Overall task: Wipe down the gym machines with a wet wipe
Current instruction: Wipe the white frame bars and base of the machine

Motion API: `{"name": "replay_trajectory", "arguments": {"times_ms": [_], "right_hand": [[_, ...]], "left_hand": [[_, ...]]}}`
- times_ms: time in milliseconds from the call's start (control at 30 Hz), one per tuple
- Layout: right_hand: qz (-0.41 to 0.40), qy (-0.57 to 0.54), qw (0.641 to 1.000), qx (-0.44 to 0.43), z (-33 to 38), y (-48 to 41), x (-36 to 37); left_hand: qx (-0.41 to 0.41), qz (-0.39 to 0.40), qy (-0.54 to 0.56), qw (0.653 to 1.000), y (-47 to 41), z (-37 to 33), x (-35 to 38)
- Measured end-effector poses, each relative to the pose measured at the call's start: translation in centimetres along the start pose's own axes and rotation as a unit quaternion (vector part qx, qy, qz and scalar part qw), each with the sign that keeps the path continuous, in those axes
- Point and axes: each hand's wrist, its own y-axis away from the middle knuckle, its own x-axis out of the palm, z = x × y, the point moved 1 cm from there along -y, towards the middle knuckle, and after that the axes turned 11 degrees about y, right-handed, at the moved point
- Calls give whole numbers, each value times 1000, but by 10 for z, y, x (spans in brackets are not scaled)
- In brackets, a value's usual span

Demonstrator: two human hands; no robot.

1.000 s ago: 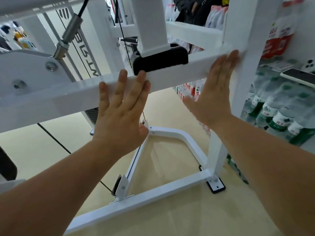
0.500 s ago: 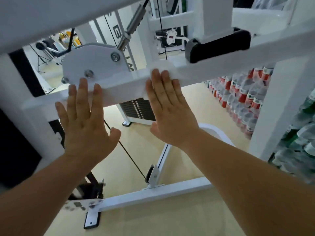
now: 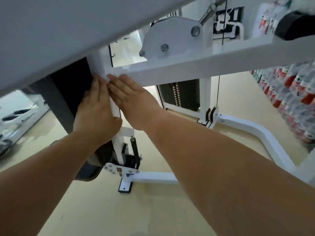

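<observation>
A white gym machine fills the view. Its horizontal bar (image 3: 179, 72) runs from the right down to a white upright post (image 3: 99, 62) at the left. My left hand (image 3: 95, 109) lies flat with straight fingers against the lower post, just below that joint. My right hand (image 3: 131, 101) presses flat against the bar's left end beside it, fingertips touching a small white wipe (image 3: 106, 77) at the corner. The two hands almost touch. Most of the wipe is hidden under the fingers.
A wide pale beam (image 3: 68, 31) blurs the upper left, close to the camera. A black weight stack (image 3: 179, 94) stands behind the bar. Shrink-wrapped bottles (image 3: 289, 99) line the right side. The white base frame (image 3: 153, 178) and a black foot plate (image 3: 125, 186) rest on the beige floor.
Both hands slid left along the bar to the joint with the upright and came together. The view swung left with them.
</observation>
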Motion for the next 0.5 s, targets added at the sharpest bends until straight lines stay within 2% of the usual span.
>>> {"name": "replay_trajectory", "arguments": {"times_ms": [100, 200, 333, 367, 400, 433, 500], "right_hand": [[35, -75, 997, -1, -8, -3, -30], [113, -162, 980, -29, -30, 35, -63], [141, -165, 974, -60, -43, 108, -87], [150, -164, 972, -71, -45, 126, -95], [157, -172, 969, -84, -46, 144, -105], [156, -190, 965, -94, -48, 160, -117], [129, -236, 958, -102, -53, 186, -146]], "left_hand": [[-11, 46, 30, 998, 10, -5, -24], [-76, 95, 114, 986, 33, -27, -60], [-160, 145, 237, 947, 82, -46, -93], [-186, 156, 290, 926, 93, -51, -101], [-223, 165, 363, 889, 106, -55, -109], [-268, 170, 452, 833, 119, -62, -119], [-364, 166, 601, 692, 143, -78, -142]]}}
